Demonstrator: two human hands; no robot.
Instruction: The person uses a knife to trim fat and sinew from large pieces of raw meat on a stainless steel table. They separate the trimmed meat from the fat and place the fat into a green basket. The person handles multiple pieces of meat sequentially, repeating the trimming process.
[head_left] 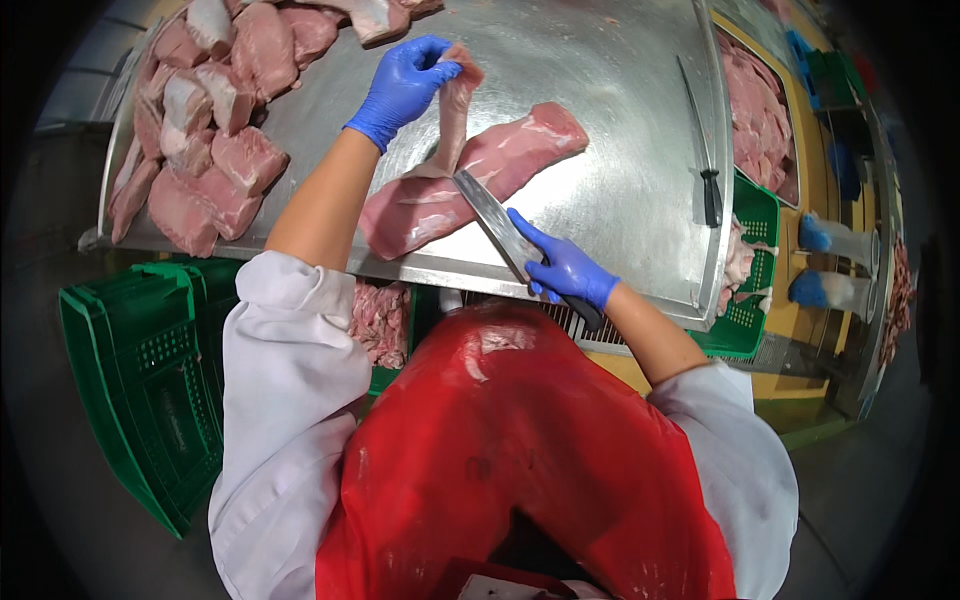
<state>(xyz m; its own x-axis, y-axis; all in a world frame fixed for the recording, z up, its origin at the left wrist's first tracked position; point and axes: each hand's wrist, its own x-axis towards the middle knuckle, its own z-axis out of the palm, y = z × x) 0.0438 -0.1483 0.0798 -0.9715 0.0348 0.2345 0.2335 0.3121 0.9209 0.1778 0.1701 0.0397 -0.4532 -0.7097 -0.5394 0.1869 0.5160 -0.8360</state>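
Observation:
A long piece of pink meat [520, 158] lies slantwise on the steel table, near its front edge. My left hand [400, 90], in a blue glove, is closed on the upper end of a pale strip of meat [455, 115]. The strip is pulled up taut, its lower end still joined to the piece. In my right hand [572, 270], also gloved in blue, is a knife [495, 218] with a dark handle. Its index finger stretches along the blade, and the tip touches the meat at the base of the strip.
Several meat chunks [215, 130] are heaped on the table's left. A sharpening steel [710, 195] lies along the right side. Beyond stands a tray of meat [752, 115], near a green crate [768, 240] holding trimmings. More green crates [130, 350] stand at left; trimmings [380, 318] sit below the table edge.

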